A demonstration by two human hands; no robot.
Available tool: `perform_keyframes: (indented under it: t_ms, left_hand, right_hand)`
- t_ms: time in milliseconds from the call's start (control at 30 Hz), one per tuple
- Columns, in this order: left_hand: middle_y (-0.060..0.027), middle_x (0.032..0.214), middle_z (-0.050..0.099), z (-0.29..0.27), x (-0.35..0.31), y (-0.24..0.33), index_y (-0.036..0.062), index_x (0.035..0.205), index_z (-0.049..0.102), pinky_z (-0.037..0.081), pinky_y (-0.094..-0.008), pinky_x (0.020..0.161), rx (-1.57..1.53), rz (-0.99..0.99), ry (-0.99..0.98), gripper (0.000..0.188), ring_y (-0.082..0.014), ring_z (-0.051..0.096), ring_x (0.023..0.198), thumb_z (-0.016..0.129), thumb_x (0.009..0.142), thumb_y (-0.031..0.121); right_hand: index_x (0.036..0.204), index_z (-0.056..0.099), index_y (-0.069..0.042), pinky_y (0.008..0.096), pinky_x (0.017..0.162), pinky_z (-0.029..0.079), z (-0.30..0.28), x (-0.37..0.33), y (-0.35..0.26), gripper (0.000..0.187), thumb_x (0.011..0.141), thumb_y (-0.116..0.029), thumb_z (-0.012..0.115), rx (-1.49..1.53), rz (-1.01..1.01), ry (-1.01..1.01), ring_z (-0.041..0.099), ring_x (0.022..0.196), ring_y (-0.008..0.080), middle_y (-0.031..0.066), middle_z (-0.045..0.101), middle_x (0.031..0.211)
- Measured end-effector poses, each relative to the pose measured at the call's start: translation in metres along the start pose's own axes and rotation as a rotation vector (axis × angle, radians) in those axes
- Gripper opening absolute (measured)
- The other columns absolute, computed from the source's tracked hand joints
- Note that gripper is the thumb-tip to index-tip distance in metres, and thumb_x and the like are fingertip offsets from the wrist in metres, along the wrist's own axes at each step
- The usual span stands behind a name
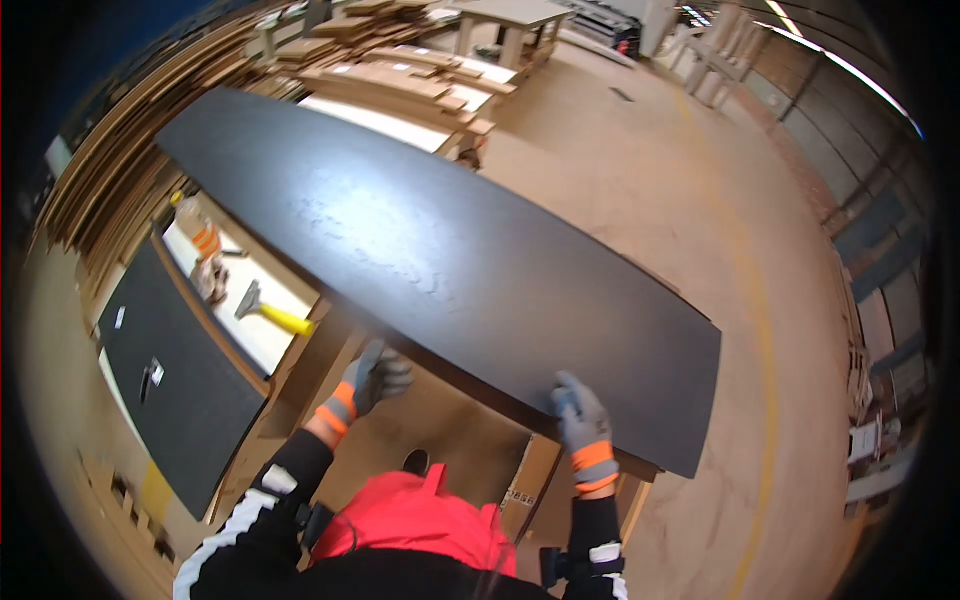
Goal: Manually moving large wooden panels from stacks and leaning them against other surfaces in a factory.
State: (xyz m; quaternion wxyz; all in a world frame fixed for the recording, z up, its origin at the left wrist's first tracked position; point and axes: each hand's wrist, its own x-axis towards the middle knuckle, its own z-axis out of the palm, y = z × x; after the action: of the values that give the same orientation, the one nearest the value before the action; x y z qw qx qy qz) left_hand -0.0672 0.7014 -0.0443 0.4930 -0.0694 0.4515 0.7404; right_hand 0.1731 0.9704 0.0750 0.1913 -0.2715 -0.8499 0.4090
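A long dark grey panel (500, 270) with a smooth, shiny face lies across supports in front of me. My right hand (582, 415), in a grey glove with an orange cuff, rests over its near edge toward the right, fingers on the top face. My left hand (380, 378), gloved alike, is by the near edge further left. Its fingers are loosely bent and apart, with nothing seen in them. Left of that hand, a scraper-like tool with a yellow handle (287, 319) lies on a white surface. Beyond it are a crumpled cloth (211, 281) and a clear bottle with an orange label (197, 226).
A second dark panel (185, 400) with a metal fitting (151, 378) lies at the left. Stacked wooden boards (150, 140) stand behind it, and more timber (390, 80) lies at the back. A yellow line (765, 400) runs along the floor at the right.
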Motion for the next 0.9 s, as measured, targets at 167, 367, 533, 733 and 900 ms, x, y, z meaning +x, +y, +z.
perform_keyframes:
  t_ms: [167, 367, 533, 733, 900]
  left_hand:
    - [-0.0134, 0.108, 0.058, 0.021, 0.033, 0.027, 0.0065, 0.123, 0.046, 0.049, -0.0449, 0.087, -0.124, 0.049, 0.242, 0.059, -0.0309, 0.059, 0.097, 0.053, 0.086, 0.052]
    - [-0.0143, 0.076, 0.065, 0.044, 0.048, 0.027, -0.0023, 0.083, 0.066, 0.053, -0.0366, 0.051, 0.435, 0.404, 0.611, 0.057, -0.0245, 0.064, 0.064, 0.058, 0.079, 0.054]
    - [-0.0239, 0.096, 0.064, 0.054, 0.056, 0.017, -0.0075, 0.095, 0.062, 0.051, -0.0455, 0.076, 0.568, 0.344, 0.851, 0.065, -0.0349, 0.064, 0.089, 0.050, 0.079, 0.055]
    - [-0.0163, 0.091, 0.064, 0.045, 0.094, 0.011, 0.0007, 0.097, 0.061, 0.047, -0.0406, 0.070, 0.641, 0.408, 0.749, 0.047, -0.0297, 0.062, 0.084, 0.047, 0.086, 0.045]
    - [-0.0133, 0.085, 0.064, 0.037, 0.100, 0.001, 0.0095, 0.093, 0.064, 0.045, -0.0395, 0.062, 1.515, 0.702, 0.661, 0.036, -0.0270, 0.062, 0.077, 0.056, 0.080, 0.042]
  right_hand:
    - [0.119, 0.056, -0.002, 0.0308, 0.087, 0.045, -0.033, 0.064, 0.045, 0.035, 0.089, -0.020, 0.056, -0.072, -0.068, 0.028, 0.057, 0.105, 0.0235, 0.0156, 0.060, 0.115]
    - [0.124, 0.049, 0.004, 0.0342, 0.091, 0.044, 0.029, 0.213, 0.034, 0.042, 0.091, -0.023, 0.051, -0.326, -0.407, -0.032, 0.054, 0.110, 0.0249, 0.0173, 0.055, 0.122]
    - [0.120, 0.051, 0.003, 0.0352, 0.090, 0.044, 0.139, 0.288, -0.022, 0.040, 0.091, -0.024, 0.051, -0.538, -0.682, -0.164, 0.055, 0.108, 0.0267, 0.0180, 0.056, 0.120]
    - [0.116, 0.053, 0.003, 0.0364, 0.088, 0.044, 0.179, 0.303, -0.060, 0.037, 0.091, -0.025, 0.050, -0.612, -0.786, -0.222, 0.055, 0.106, 0.0289, 0.0188, 0.057, 0.117]
    - [0.112, 0.056, 0.002, 0.0375, 0.087, 0.045, 0.181, 0.320, -0.060, 0.036, 0.090, -0.026, 0.050, -0.667, -0.788, -0.212, 0.056, 0.104, 0.0307, 0.0196, 0.058, 0.114]
